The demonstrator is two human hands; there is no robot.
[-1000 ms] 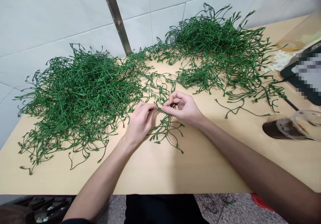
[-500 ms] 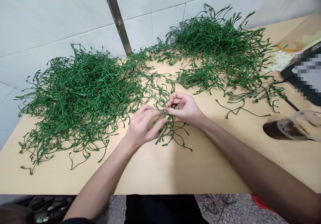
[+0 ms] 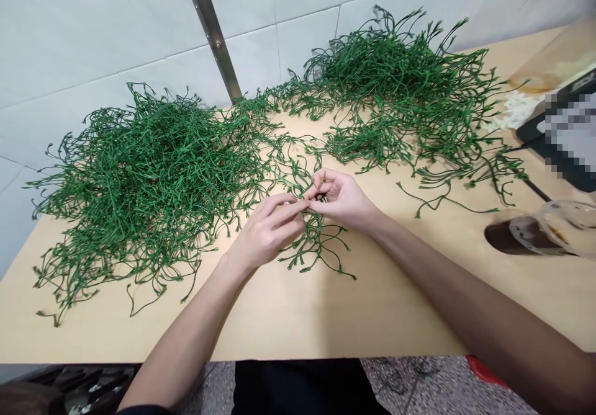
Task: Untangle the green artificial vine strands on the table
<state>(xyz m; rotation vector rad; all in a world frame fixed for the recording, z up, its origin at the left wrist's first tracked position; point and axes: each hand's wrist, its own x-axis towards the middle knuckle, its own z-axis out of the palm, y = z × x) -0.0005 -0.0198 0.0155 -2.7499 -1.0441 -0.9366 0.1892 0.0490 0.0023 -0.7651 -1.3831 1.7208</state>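
At the middle of the light wooden table [image 3: 288,316], my left hand [image 3: 265,232] and my right hand [image 3: 342,199] meet fingertip to fingertip. Both pinch a thin green branched plastic stem [image 3: 321,247] whose twigs spread out on the table below the hands. A big heap of the same green stems [image 3: 144,179] lies left of my left hand. A second heap of green stems [image 3: 400,86] lies at the back right, beyond my right hand.
A slanted metal bar [image 3: 212,30] runs up the white tiled wall behind the heaps. At the right edge lie a clear plastic cup with dark liquid [image 3: 535,235], a dark device with a cable [image 3: 568,148] and a clear bag [image 3: 554,61].
My left hand's fingers have stretched forward to meet my right fingertips, and the stem's loose twigs have shifted a little to the right on the table.
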